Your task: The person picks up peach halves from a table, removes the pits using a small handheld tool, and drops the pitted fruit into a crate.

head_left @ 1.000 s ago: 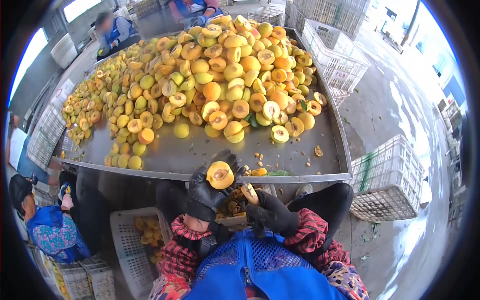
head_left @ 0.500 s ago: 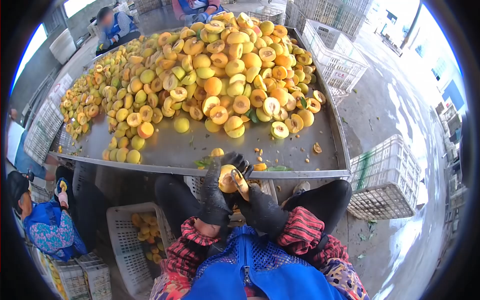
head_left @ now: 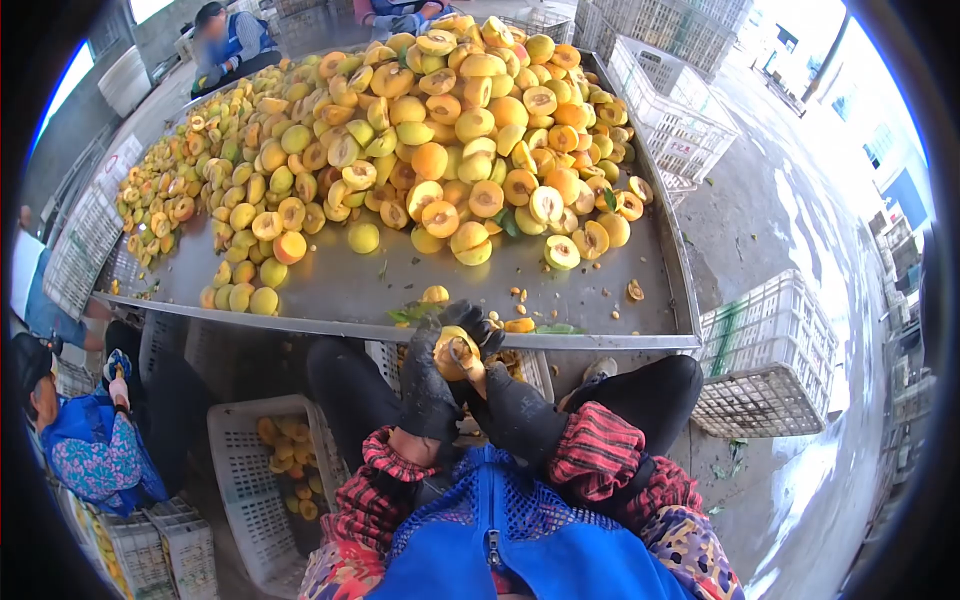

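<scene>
"Where's the fruit half [head_left: 446,358]?"

"At the near edge of the table [head_left: 335,290], wrapped in your left hand [head_left: 424,388]. Your right hand [head_left: 522,412] pinches the small tool [head_left: 474,371] — its tip looks to be at the flesh, though the exact contact is too small to tell."

"Any advice?"

"Brace the fruit half without squashing it, your left hand's fingers [head_left: 466,317] clear of the tip — short strokes."

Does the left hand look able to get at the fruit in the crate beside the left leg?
Probably yes: the crate is open on top, though the left hand holds a fruit piece it may have to release first.
</scene>
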The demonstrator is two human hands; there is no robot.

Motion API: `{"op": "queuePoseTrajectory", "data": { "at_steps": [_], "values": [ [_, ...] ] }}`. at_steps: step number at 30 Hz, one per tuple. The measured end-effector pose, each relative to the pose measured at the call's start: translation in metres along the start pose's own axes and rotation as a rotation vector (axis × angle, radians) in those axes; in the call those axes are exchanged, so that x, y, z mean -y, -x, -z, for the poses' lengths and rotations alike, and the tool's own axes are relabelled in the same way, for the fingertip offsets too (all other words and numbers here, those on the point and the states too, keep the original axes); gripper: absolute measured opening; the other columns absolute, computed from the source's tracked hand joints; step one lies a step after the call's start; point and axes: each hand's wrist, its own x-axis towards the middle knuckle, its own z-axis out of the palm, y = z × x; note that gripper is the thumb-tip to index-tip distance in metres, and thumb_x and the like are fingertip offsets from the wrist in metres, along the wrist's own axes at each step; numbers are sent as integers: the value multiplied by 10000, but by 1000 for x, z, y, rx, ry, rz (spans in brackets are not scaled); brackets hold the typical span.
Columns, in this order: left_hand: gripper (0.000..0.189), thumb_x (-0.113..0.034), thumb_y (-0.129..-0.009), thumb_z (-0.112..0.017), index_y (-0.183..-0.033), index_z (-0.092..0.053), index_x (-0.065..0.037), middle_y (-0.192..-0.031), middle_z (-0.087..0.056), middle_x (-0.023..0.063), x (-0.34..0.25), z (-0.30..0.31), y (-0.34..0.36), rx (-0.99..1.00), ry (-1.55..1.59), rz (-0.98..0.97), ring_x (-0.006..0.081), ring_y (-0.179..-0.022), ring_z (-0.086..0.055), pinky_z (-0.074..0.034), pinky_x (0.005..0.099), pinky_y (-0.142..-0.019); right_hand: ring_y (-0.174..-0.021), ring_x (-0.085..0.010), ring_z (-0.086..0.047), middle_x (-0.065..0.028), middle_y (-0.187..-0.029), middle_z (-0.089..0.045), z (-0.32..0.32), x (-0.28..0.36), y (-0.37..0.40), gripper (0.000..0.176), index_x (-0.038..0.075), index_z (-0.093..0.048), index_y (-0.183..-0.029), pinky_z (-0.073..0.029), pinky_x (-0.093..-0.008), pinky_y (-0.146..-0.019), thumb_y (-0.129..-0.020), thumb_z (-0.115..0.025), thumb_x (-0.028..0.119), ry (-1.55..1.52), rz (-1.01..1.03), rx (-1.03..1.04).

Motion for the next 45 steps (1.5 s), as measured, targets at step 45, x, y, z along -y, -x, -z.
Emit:
{"op": "queuePoseTrajectory", "data": {
  "at_steps": [45],
  "values": [
    [438,-280,-925,-445,-1197,-481,61,-1116,-571,163,16,28,-9,-290,-43,113,258,-1009,-569,-497,376,-881,-354,-83,-392,-20,-577,-486,14,-1,0,303,-6,-520,-1050,-388,-211,-386,-888,-580,244,-1601,-525,438]
  ]
}}
